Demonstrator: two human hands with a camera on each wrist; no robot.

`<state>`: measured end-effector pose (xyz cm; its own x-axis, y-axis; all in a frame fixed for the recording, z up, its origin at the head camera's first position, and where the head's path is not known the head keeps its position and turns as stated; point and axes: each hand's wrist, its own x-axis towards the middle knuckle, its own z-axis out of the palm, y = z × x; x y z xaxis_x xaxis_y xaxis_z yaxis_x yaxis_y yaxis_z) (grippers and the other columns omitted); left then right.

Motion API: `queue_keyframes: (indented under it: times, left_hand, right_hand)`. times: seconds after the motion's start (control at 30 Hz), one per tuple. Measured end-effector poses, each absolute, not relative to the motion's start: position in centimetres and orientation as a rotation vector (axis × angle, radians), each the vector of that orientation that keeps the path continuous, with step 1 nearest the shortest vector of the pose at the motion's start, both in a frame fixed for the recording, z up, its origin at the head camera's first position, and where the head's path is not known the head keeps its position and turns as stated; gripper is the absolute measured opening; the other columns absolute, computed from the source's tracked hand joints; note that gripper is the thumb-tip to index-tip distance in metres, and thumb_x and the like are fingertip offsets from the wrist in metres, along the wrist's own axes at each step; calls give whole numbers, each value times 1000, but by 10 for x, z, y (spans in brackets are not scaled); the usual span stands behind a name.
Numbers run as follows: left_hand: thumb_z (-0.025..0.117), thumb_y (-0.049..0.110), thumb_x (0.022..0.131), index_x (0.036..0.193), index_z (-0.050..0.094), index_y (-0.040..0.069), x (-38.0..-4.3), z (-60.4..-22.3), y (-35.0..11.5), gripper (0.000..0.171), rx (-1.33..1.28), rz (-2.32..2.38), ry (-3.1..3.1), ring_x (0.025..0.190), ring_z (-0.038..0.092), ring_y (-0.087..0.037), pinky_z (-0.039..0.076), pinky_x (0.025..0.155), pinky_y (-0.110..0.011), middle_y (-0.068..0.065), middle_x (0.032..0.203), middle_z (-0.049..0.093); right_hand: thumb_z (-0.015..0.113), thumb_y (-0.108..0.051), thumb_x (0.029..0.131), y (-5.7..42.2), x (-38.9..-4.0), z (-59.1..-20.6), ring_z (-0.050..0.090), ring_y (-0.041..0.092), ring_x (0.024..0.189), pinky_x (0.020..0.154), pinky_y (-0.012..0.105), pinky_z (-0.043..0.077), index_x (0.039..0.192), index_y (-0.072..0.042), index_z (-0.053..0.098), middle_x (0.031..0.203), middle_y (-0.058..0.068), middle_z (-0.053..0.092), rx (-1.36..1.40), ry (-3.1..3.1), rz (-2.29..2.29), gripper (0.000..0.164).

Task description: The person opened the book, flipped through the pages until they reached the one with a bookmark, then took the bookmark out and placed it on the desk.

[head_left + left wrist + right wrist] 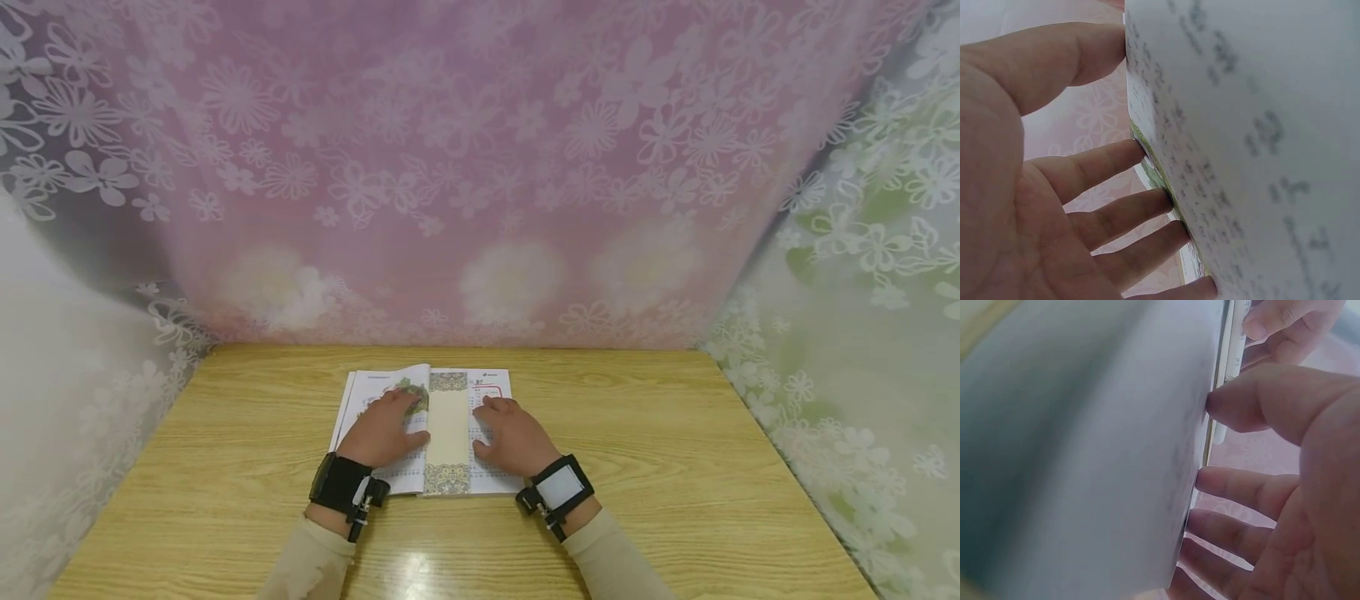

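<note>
An open book (pixel 495 479) with printed pages lies on the table, a green picture showing on its left page. Along the fold, on the right page, sits a long cream bookmark (pixel 447 429) with patterned ends. My left hand (pixel 382 431) rests on the left page, thumb close to the bookmark's left edge. On the right page rests my right hand (pixel 517 437), thumb and fingers spread beside the bookmark. In the left wrist view, extended fingertips (pixel 1163 199) touch the page. Fingertips (pixel 1200 519) press the paper likewise in the right wrist view.
The wood-grain table (pixel 660 433) extends around the book on all sides. A pink floral curtain (pixel 450 167) hangs behind it, with pale floral cloth (pixel 862 375) along the right side. Both wrists carry black straps with small cameras.
</note>
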<state>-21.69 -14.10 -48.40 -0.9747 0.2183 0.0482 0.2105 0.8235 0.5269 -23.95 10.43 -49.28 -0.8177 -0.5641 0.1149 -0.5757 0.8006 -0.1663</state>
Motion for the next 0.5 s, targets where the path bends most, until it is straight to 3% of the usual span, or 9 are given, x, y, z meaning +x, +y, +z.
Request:
queue_keyframes:
  times: [0.5]
  left_hand:
    - [70,39,85,140,50,8,-218,-488,-142,66,352,853,2992,129,40,-40,40,96,-53,-20,143,41]
  right_hand:
    - [63,-31,89,107,-243,-501,52,30,118,97,39,43,123,-10,62,128,11,56,935,-2822,334,40]
